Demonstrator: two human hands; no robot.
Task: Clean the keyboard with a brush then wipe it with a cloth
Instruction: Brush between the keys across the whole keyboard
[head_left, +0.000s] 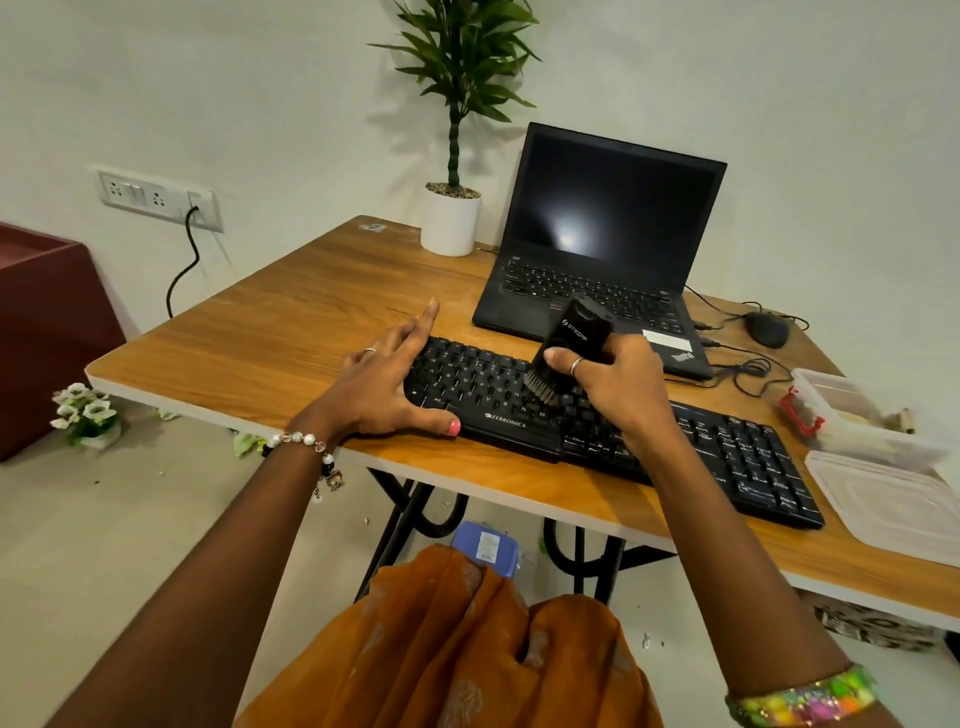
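Note:
A black keyboard (727, 447) lies along the near edge of the wooden table (291, 332). My right hand (618, 384) grips a black brush (571, 338) with its bristles down on the keys near the keyboard's middle. My left hand (384, 384) rests flat on the keyboard's left end, fingers spread, thumb on the front edge. No cloth can be seen.
An open black laptop (597, 249) stands just behind the keyboard, with a potted plant (451, 218) to its left and a mouse (766, 330) with cables to its right. Clear plastic containers (883, 493) sit at the table's right end.

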